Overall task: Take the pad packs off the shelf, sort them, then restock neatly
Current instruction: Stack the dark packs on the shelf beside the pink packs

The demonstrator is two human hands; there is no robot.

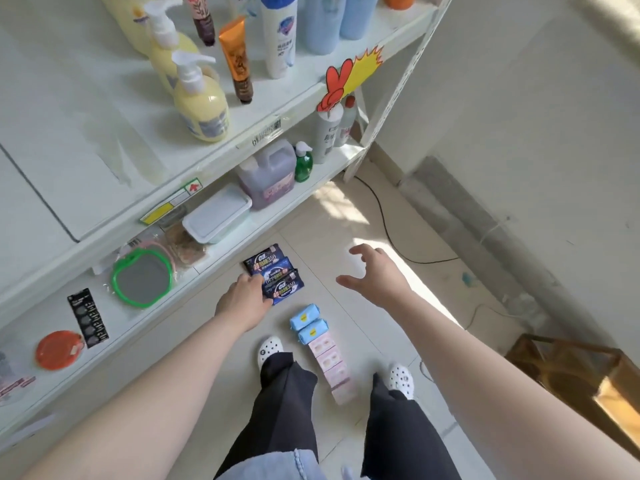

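Three dark blue pad packs [275, 273] lie in a row on the floor tiles beside the lowest shelf. My left hand [244, 301] reaches down and grips the nearest dark blue pack at its left edge. Two light blue packs [308, 323] lie just nearer to me, and a row of pink packs [332, 367] runs on from them between my feet. My right hand [375, 273] hovers above the floor to the right of the dark packs, fingers spread and loosely curved, holding nothing.
The white shelf unit [242, 140] fills the left: pump bottles and tubes up top, a purple jug [268, 174], white lidded box [216, 216], green mirror [142, 278] and orange disc [57, 349] lower. A black cable [388, 230] crosses the floor; a wooden-framed box [588, 382] stands at right.
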